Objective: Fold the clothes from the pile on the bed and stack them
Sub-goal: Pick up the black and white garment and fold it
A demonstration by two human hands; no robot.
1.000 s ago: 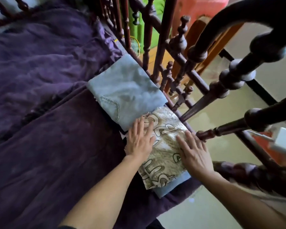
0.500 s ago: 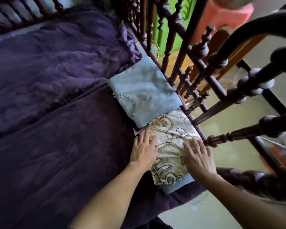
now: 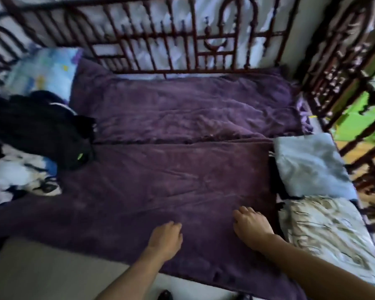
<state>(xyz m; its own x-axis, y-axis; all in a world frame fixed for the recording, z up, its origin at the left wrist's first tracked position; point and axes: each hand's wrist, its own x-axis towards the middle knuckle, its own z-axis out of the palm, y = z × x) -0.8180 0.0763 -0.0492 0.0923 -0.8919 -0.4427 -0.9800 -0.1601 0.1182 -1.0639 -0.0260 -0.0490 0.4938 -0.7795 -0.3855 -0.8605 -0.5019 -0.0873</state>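
The unfolded pile lies at the bed's left edge: a black garment (image 3: pixel 41 128) on top and a white-and-black one (image 3: pixel 17 176) below it. At the right edge sit two folded stacks, light-blue jeans (image 3: pixel 310 165) farther away and a cream patterned garment (image 3: pixel 327 232) nearer me. My left hand (image 3: pixel 166 238) and my right hand (image 3: pixel 250 227) hover over the purple blanket (image 3: pixel 160 180) near its front edge, fingers loosely bent, holding nothing. The right hand is just left of the patterned stack. The frame is motion-blurred.
A dark red wooden bed rail (image 3: pixel 182 40) runs along the far side and another rail (image 3: pixel 344 94) along the right. A light-blue printed pillow (image 3: pixel 43 70) lies at the far left corner. Grey floor (image 3: pixel 41 271) shows below the bed's front edge.
Both hands have lifted off the cream patterned garment and moved left over the blanket. The view has swung left, bringing the unfolded pile into sight.
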